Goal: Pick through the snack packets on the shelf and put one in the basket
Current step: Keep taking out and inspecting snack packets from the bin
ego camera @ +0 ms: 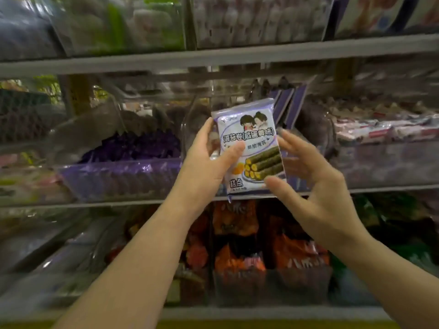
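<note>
A purple-and-white snack packet [251,148] with a picture of seaweed rolls is held upright in front of the middle shelf [380,189]. My left hand [209,162] grips its left edge, thumb across the front. My right hand [316,186] is at its right side, thumb touching the lower right corner, fingers spread behind the right edge. More packets of the same purple kind [288,105] stand in the clear bin behind it. No basket is in view.
Clear plastic bins line the shelves: purple sweets [133,148] at left, pink-and-white packets [380,131] at right, orange packets [240,260] on the shelf below, green packets [392,217] at lower right. An upper shelf [213,60] runs above.
</note>
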`<state>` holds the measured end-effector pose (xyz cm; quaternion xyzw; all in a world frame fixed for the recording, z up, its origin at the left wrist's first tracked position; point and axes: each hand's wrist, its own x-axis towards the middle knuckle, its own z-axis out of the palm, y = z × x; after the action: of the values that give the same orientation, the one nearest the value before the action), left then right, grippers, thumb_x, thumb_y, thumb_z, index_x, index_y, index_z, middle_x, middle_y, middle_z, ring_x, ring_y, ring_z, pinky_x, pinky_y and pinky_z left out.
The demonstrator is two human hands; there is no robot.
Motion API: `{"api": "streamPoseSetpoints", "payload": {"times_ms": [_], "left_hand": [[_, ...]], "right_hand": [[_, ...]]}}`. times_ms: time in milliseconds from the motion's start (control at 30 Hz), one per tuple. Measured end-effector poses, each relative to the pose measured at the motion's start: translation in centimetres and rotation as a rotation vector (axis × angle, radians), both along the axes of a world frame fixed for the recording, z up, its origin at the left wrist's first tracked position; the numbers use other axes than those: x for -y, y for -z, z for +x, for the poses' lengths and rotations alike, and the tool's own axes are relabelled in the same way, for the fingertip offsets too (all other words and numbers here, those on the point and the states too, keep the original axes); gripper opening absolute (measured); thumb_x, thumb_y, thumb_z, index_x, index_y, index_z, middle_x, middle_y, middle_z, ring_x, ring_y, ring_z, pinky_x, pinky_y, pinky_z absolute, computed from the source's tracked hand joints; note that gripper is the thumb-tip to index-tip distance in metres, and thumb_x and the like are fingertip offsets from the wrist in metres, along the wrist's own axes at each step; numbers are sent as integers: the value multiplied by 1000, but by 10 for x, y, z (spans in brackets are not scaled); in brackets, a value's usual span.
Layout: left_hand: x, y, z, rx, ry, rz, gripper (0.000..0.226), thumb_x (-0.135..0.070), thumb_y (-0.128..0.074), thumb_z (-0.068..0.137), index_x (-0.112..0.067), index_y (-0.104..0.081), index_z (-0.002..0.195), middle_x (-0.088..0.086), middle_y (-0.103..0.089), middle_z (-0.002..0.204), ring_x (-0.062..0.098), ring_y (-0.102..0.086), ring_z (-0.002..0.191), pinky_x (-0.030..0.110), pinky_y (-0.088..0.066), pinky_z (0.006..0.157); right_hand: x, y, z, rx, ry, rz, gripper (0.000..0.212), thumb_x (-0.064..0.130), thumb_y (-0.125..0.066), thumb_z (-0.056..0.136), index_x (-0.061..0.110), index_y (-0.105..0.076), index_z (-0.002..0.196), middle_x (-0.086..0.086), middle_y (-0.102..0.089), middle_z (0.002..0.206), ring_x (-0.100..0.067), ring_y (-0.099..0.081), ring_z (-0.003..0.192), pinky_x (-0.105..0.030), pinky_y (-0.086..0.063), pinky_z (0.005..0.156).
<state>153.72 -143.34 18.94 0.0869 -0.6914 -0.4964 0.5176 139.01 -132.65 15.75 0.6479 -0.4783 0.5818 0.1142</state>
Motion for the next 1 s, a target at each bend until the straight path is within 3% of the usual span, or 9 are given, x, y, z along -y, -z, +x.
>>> {"api": "streamPoseSetpoints", "payload": {"times_ms": [100,333,500,700,833,933,1000], "left_hand": [[-6,33,4,31,80,45,86,-33,-78,75,-36,-31,147,-6,-68,122,17,-67,111,38,-58,84],[-20,98,-3,151,148,76,69,-27,-78,75,-29,-50,137,2,-67,122,20,-69,106,34,-59,78],[-15,122,-7,198,149,106,60,-17,-75,78,-30,-53,132,2,-68,119,20,-70,104,35,-59,77],[-13,132,-5,154,60,197,21,-34,-72,81,-33,-73,102,1,-75,107,19,-71,99,30,-56,75],[-17,133,-4,137,74,268,29,-40,-73,73,-28,-75,100,4,-76,103,20,-73,92,23,-56,64],[-18,135,-2,135,115,330,30,-31,-75,74,-22,-75,103,9,-75,106,27,-72,97,38,-60,76],[-20,136,-2,116,156,416,27,-22,-74,74,-19,-75,101,11,-75,104,26,-73,93,36,-60,74]], "right_hand": [[-4,18,7,336,-155,-9,59,43,-65,83,25,-47,136,9,-67,118,-4,-67,103,-22,-56,82],[-5,56,9,698,-347,195,21,40,-67,78,26,-72,93,-6,-77,92,-24,-75,81,-33,-59,61],[0,78,-1,775,-411,335,18,34,-69,76,27,-74,92,-10,-76,96,-29,-74,87,-41,-60,68],[-2,97,-5,741,-414,558,32,35,-69,74,23,-70,103,-8,-76,98,-26,-74,89,-36,-60,67],[-5,96,-2,791,-458,557,31,38,-68,75,23,-72,103,-9,-76,97,-25,-74,87,-32,-59,61],[-7,93,0,884,-489,537,27,38,-66,76,20,-76,94,-13,-76,90,-25,-75,77,-28,-56,53],[-6,93,0,915,-476,527,23,32,-64,77,17,-77,90,-13,-76,83,-25,-74,72,-27,-55,51]]}}
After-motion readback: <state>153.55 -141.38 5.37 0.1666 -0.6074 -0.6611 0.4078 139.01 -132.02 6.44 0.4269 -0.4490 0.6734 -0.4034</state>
